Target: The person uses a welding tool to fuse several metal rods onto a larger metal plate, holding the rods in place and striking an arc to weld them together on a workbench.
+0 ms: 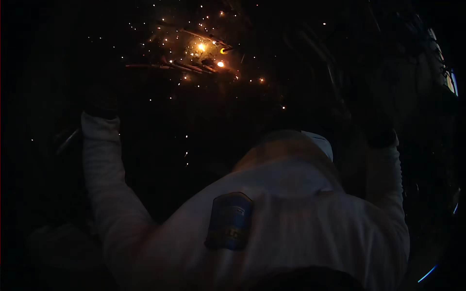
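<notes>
White sleeves reach forward on both sides of my body. My left hand is a dark, probably gloved shape just beyond the left cuff, its fingers lost in the dark. On the right, my right hand is barely visible past the other cuff, and whatever it may hold is hidden. Ahead of me and left of centre, bright sparks scatter around a small glowing spot. Several thin rod-like pieces catch the orange light there. A glowing orange tip shows beside them.
Near my left wrist lies a narrow shiny strip, its kind unclear. Long, faintly lit curved edges run toward the right. Dark cable-like lines cross a pale area at the right rim. Most of the surroundings are too dark to make out.
</notes>
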Demonstrator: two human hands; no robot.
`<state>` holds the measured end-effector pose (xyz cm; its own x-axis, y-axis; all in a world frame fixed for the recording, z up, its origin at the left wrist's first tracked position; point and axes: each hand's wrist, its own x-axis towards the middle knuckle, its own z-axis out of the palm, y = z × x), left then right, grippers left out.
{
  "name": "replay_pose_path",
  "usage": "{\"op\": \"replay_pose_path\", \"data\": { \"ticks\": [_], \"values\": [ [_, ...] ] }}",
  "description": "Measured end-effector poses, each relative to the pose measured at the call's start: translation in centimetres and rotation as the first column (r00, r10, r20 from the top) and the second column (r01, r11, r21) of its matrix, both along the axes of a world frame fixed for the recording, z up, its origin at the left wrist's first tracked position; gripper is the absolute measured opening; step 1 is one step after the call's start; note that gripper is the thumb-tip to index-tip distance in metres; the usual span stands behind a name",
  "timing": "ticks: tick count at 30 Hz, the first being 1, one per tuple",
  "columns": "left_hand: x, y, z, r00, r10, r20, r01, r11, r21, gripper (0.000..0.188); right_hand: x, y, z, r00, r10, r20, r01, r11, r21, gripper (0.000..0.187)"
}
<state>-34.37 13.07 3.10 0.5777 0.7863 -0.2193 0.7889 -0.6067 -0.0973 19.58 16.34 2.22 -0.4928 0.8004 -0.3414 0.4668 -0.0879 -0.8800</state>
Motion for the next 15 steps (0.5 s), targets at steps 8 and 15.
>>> {"op": "replay_pose_path", "data": {
  "ticks": [8, 15],
  "values": [
    [0.5, 0.3, -0.4, 0.972, 0.078, 0.222, -0.06, 0.995, -0.083, 0.038, -0.8, 0.8, 2.0, 0.941, 0.286, 0.183, -0.339, 0.827, 0.449, 0.048],
    [3.4, 1.7, 1.0, 0.911, 0.137, 0.388, -0.05, 0.972, -0.228, 0.033, -1.1, 1.7, 2.7, 0.954, 0.278, 0.109, -0.285, 0.957, 0.058, 0.072]
  ]
}}
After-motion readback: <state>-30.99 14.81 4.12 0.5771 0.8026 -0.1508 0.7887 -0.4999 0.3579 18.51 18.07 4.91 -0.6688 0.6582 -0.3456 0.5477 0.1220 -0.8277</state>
